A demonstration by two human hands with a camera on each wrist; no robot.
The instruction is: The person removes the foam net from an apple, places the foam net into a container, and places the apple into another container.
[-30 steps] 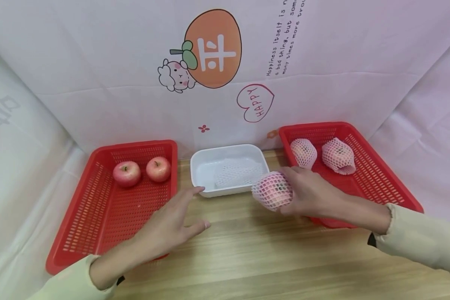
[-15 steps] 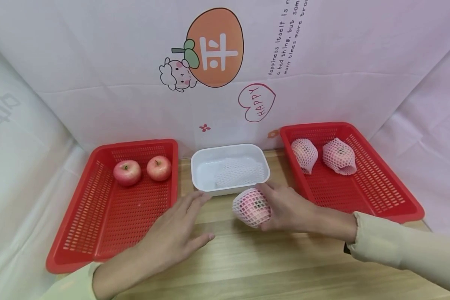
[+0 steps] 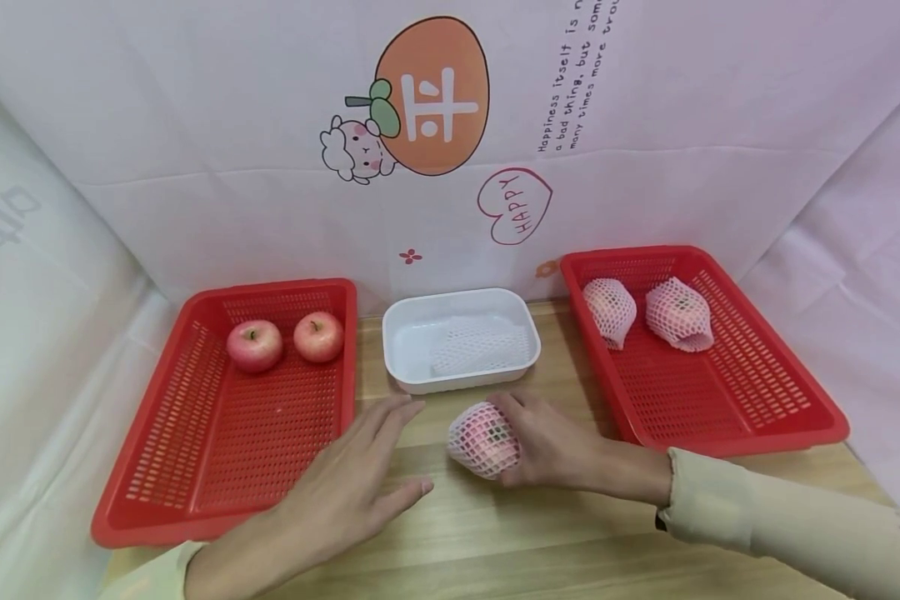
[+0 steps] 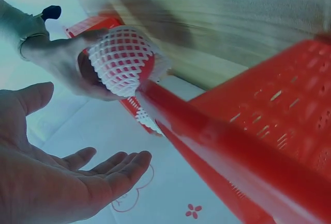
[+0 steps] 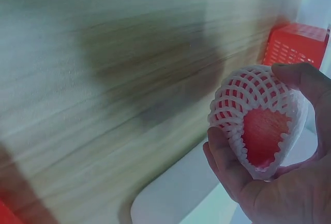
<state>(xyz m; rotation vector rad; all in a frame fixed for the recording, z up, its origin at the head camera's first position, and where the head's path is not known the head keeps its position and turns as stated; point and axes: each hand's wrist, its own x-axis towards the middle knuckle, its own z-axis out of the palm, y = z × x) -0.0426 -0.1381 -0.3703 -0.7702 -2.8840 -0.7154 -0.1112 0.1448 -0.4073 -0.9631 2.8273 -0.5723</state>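
Observation:
In the head view my right hand [image 3: 551,442] grips an apple in a white foam net [image 3: 484,440] above the table, in front of the white tray. The right wrist view shows bare red skin through the open end of the foam net [image 5: 253,100], with thumb and fingers curled round it. My left hand [image 3: 337,483] is held out to the left of this apple, fingers extended and thumb apart, holding nothing. In the left wrist view the left palm [image 4: 57,182] faces the netted apple [image 4: 121,61] without touching it.
A red basket [image 3: 157,417] at left holds two bare apples [image 3: 255,346]. The right red basket [image 3: 787,367] holds two netted apples [image 3: 678,313]. Between them stands a white tray [image 3: 461,385] containing a foam net [image 3: 480,343]. A printed cloth hangs behind.
My right hand has carried the netted apple leftward and toward me, away from the right basket to the table's middle. The left hand has shifted slightly toward me and to the right.

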